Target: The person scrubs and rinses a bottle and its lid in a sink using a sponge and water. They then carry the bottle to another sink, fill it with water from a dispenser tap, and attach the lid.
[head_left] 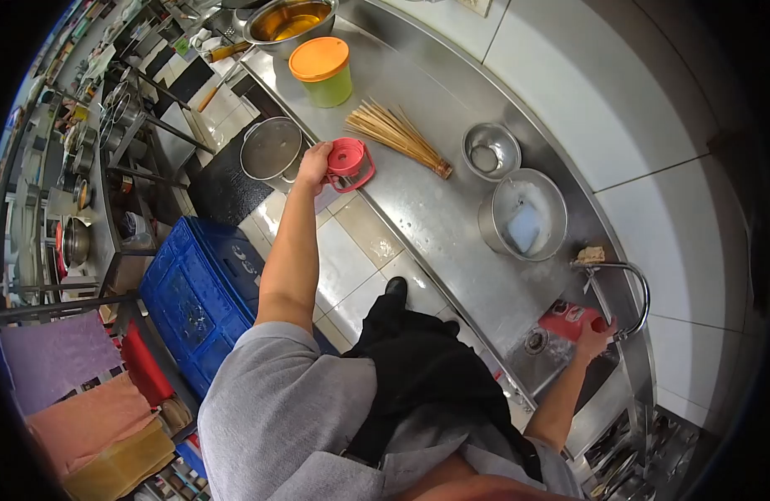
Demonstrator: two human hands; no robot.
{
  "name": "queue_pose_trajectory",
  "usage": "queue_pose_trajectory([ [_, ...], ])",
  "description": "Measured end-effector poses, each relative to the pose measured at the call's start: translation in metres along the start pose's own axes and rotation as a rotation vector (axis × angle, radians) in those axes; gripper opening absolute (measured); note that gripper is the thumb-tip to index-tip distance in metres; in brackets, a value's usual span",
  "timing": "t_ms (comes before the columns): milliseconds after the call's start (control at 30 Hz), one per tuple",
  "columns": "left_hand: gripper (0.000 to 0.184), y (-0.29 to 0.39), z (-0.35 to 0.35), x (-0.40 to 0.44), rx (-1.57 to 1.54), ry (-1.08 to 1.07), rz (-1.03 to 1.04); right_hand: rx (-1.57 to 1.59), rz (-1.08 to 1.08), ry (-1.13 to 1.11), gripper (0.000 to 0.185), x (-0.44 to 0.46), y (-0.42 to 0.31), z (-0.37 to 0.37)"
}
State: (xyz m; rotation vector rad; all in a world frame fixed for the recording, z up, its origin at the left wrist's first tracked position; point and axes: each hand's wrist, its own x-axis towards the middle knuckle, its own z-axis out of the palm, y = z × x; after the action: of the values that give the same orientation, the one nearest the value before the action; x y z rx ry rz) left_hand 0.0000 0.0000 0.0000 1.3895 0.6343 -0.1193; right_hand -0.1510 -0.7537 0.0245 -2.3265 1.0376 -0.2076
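Note:
My left hand (315, 164) is stretched out over the near edge of the steel counter. Its fingers are closed on a red plastic jug-like piece (350, 163) with a round top and a side loop. At the sink (560, 367), my right hand (595, 341) grips a red container (568, 321) with pale and dark print, tilted on its side close to the drain. The curved tap (643, 296) is beside that hand. Blur hides whether water is running. A steel pot (272, 150) of greyish liquid is just left of my left hand.
On the counter (418, 217) lie a bundle of thin sticks (401, 138), a steel bowl (492, 150) and a pot (489, 221) with a blue sponge (523, 227) in suds. A green tub (326, 75) with orange lid stands farther off. A blue bin (197, 292) flanks the tiled floor.

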Motion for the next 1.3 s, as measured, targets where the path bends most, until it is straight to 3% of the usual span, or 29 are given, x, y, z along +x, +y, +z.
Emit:
queue_pose_trajectory([
  [33,0.040,-0.004,0.012,-0.005,0.000,0.031,-0.023,-0.153,-0.270,0.107,0.090,0.020,0.024,-0.003],
  [67,0.040,-0.007,0.021,-0.006,-0.002,0.059,-0.040,-0.170,-0.393,0.155,0.089,0.015,0.026,0.034],
  [100,0.040,0.031,-0.013,0.020,0.070,0.088,0.048,-0.191,-0.515,0.207,0.089,0.009,0.025,0.067],
  [167,0.042,-0.001,-0.001,0.030,0.297,0.203,0.205,0.032,-0.266,-0.040,0.088,-0.001,-0.011,0.013],
  [200,0.042,-0.003,0.007,0.032,0.282,0.197,0.199,-0.002,-0.075,-0.022,0.089,-0.015,-0.045,-0.012],
  [233,0.043,-0.002,0.010,0.031,0.473,0.262,0.311,-0.008,-0.068,-0.018,0.089,-0.001,-0.021,0.000],
  [300,0.044,0.003,0.014,0.022,0.682,0.293,0.432,-0.373,-0.382,0.153,0.092,0.032,0.062,0.035],
  [333,0.045,0.003,0.016,0.018,0.731,0.335,0.409,-0.510,-0.584,0.054,0.090,0.010,0.053,0.024],
  [400,0.048,-0.007,0.005,0.037,0.936,0.463,0.398,-0.267,-0.182,0.077,0.085,-0.011,-0.009,0.001],
  [433,0.050,-0.013,-0.001,0.042,1.067,0.560,0.543,-0.251,-0.280,0.123,0.085,-0.006,-0.006,-0.002],
  [467,0.051,0.020,0.018,0.004,0.890,0.480,0.517,-0.298,-0.262,0.129,0.083,-0.011,-0.001,0.002],
  [533,0.043,0.012,0.046,0.008,0.477,0.434,0.722,-0.391,-0.224,0.139,0.078,-0.017,0.010,0.010],
  [567,0.037,0.038,0.101,-0.051,0.268,0.218,0.719,-0.254,-0.245,-0.084,0.082,-0.027,0.006,-0.001],
  [633,0.030,0.033,0.165,-0.103,0.231,-0.179,0.746,-0.263,-0.068,0.006,0.088,-0.025,-0.020,-0.014],
  [700,0.029,0.010,0.237,-0.173,0.156,-0.670,0.668,-0.266,-0.244,0.449,0.087,-0.016,0.006,-0.016],
  [733,0.037,0.001,0.267,-0.205,0.132,-0.962,0.598,-0.270,-0.224,0.447,0.087,-0.023,0.014,-0.017],
  [767,0.039,-0.015,0.294,-0.230,0.239,-1.114,0.523,-0.318,-0.284,0.252,0.086,-0.029,0.019,-0.016],
  [800,0.053,-0.029,0.322,-0.251,0.371,-1.287,0.371,-0.359,-0.350,0.056,0.085,-0.032,0.023,-0.015],
  [833,0.066,-0.048,0.345,-0.260,0.502,-1.416,0.365,-0.345,-0.347,0.060,0.085,-0.034,0.023,-0.018],
  [900,0.080,-0.100,0.389,-0.258,0.724,-1.423,0.645,0.318,-0.148,0.193,0.081,-0.037,0.021,-0.038],
  [967,0.093,-0.150,0.435,-0.246,0.814,-1.277,0.764,0.683,0.034,0.248,0.074,-0.044,0.036,-0.068],
  [1000,0.093,-0.149,0.449,-0.250,0.818,-1.288,0.770,0.841,0.071,0.256,0.070,-0.041,0.060,-0.078],
  [1033,0.095,-0.147,0.462,-0.256,0.765,-1.146,0.804,0.997,0.105,0.268,0.066,-0.037,0.088,-0.083],
  [1067,0.098,-0.146,0.477,-0.260,0.705,-1.005,0.830,1.059,0.102,0.314,0.057,-0.039,0.106,-0.085],
  [1100,0.098,-0.152,0.494,-0.254,0.699,-1.017,0.831,1.054,0.103,0.326,0.057,-0.040,0.123,-0.079],
  [1167,0.100,-0.172,0.521,-0.235,0.289,-1.088,0.420,1.295,0.248,0.166,0.047,-0.041,0.158,-0.065],
  [1200,0.100,-0.167,0.524,-0.239,0.289,-1.097,0.419,1.366,0.343,0.078,0.044,-0.043,0.160,-0.054],
  [1267,0.113,-0.139,0.530,-0.254,0.062,-1.191,0.091,1.404,0.537,-0.016,0.037,-0.045,0.150,-0.024],
  [1300,0.113,-0.134,0.531,-0.263,0.068,-1.193,0.085,1.367,0.642,-0.024,0.034,-0.049,0.145,-0.009],
])
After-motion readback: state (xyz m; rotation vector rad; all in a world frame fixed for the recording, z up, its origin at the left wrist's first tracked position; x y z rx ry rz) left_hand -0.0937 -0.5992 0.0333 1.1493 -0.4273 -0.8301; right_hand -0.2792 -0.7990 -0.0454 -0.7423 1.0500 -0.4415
